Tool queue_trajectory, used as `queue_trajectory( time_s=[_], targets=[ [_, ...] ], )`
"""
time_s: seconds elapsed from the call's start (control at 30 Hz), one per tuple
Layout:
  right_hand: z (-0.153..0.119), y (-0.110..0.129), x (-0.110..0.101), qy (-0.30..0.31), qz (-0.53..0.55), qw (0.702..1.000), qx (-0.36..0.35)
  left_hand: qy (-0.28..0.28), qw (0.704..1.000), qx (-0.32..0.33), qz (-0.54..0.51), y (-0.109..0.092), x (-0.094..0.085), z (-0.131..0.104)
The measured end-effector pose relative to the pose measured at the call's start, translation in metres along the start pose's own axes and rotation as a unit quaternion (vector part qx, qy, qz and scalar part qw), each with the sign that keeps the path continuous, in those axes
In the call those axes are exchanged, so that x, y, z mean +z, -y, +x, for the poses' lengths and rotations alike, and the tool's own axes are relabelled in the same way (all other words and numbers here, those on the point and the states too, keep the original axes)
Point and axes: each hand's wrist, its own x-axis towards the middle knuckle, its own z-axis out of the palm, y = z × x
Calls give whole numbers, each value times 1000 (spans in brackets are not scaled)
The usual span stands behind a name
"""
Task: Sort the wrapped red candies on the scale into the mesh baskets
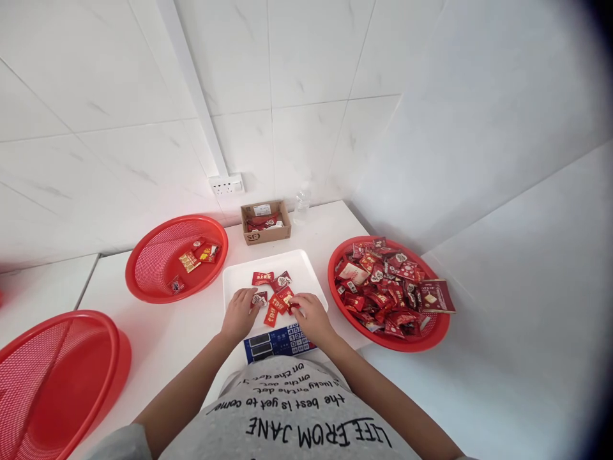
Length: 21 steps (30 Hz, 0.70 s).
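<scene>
A white scale tray holds several small red and dark red packets near its middle. Over the tray's left part, my left hand has its fingertips at a dark red packet. My right hand reaches in from the right, its thumb and fingers curled at a red packet on the tray. Below the tray sits the blue keypad panel of the scale, partly covered by my right wrist.
At the right is a red basket heaped with packets. A red basket with a few packets stands left, another red basket lower left. Behind the tray are a cardboard box of packets and a clear bottle.
</scene>
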Motion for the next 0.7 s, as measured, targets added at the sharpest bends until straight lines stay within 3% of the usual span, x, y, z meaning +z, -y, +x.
queue_trajectory(
  time_s=[0.17,0.23,0.33,0.43,0.57,0.7],
  targets=[
    [-9,-7,-11,-40,38,998,-12,-122,984,-91,95,59,-27,-13],
    [-14,-14,-14,-55,46,997,-4,-140,968,-149,145,87,-43,-22],
    [-19,-25,-17,-73,55,996,16,-69,956,-219,181,118,-63,-38],
    [-21,-28,-21,-71,58,995,29,-4,946,-258,194,132,-75,-51],
    [-20,-23,-24,-64,60,996,30,9,933,-298,203,146,-91,-60],
    [-19,-20,-23,-60,61,996,33,15,902,-391,181,174,-110,-72]
  ],
)
